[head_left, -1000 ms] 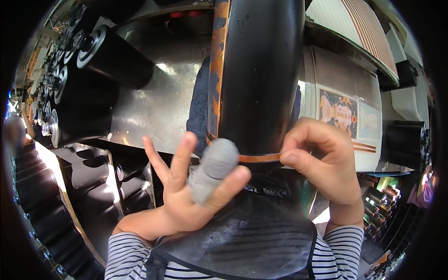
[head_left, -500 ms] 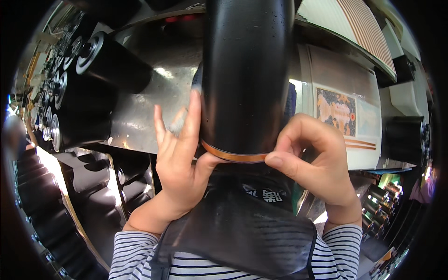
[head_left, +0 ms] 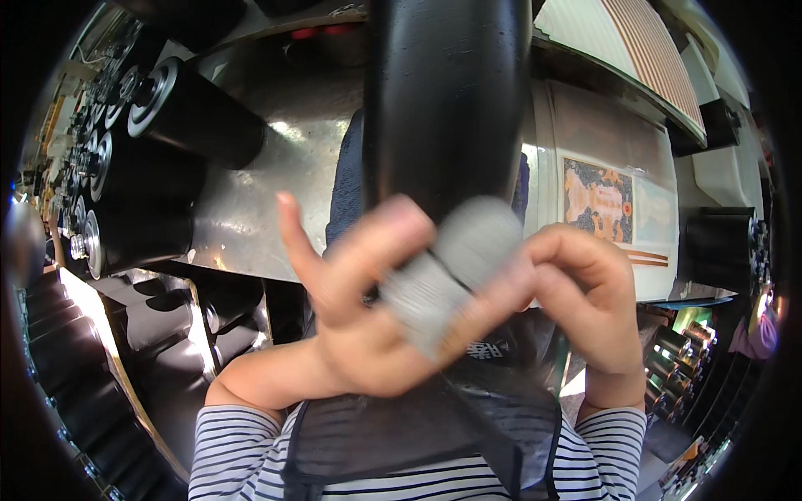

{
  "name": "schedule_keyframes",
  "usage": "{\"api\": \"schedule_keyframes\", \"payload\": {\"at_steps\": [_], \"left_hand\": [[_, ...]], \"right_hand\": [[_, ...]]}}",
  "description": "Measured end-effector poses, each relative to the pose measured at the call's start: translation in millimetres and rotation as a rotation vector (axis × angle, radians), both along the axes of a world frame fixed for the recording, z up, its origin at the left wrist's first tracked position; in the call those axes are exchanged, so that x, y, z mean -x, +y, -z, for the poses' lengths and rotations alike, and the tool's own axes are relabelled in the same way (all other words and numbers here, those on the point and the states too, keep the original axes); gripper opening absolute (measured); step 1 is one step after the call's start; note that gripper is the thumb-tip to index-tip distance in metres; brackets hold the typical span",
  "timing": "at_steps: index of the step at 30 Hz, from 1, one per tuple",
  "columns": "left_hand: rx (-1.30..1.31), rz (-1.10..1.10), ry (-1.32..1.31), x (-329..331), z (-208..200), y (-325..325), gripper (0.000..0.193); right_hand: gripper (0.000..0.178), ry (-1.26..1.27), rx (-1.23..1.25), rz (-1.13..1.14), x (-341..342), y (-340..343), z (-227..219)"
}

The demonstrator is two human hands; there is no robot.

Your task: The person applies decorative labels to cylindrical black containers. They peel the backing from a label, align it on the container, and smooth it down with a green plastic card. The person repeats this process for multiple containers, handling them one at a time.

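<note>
A big black cylinder [head_left: 447,100] lies lengthwise ahead of me on a dark blue cloth [head_left: 344,188]. Its near end is hidden behind my hands. My left hand [head_left: 359,309] is smeared by motion and crosses in front of that end, its little finger sticking up. Two blurred grey patches [head_left: 426,301] lie over its middle; they look like fabric covers on fingers, but I cannot be sure. Just to the right, my right hand [head_left: 589,301] has thumb and forefinger brought together in a pinch, the tips meeting the left hand. Whatever is between them is hidden.
More black cylinders [head_left: 146,175] with metal hubs lie on the metal bench [head_left: 238,204] at left. Racks of dark rollers [head_left: 100,376] stand below. At right is a pale board [head_left: 652,288] with a patterned print [head_left: 597,196], and another black cylinder [head_left: 718,242].
My left hand has swung rightward from the cylinder's side to its near end, meeting my right hand. The copper-coloured band on the rim is now hidden. The right hand has shifted slightly.
</note>
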State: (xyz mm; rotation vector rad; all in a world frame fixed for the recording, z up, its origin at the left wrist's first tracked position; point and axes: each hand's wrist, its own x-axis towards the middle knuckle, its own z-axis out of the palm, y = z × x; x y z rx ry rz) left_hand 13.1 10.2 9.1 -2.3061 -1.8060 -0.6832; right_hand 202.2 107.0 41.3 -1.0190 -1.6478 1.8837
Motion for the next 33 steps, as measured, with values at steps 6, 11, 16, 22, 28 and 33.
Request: {"api": "schedule_keyframes", "payload": {"at_steps": [6,11,16,22,28,33], "left_hand": [[0.036,-0.129,-0.396,16,17,2,0.067],[0.050,-0.143,-0.386,4,14,-32,0.040],[0.032,0.040,0.134,-5,-2,-26,0.032],[-0.080,0.337,-0.109,22,-7,11,0.055],[0.257,0.170,-1.105,2,-13,36,0.089],[0.239,0.022,-0.817,-5,-17,31,0.095]], "right_hand": [[0.008,-0.088,-0.371,-0.068,12,2,3],[0.010,-0.092,-0.372,-0.118,11,2,1],[0.008,-0.006,-0.271,-0.056,5,1,10],[0.008,0.046,-0.101,0.037,-11,-7,15],[0.007,0.012,-0.014,-0.034,-12,-5,12],[0.008,0.160,0.184,0.087,-13,5,20]]}}
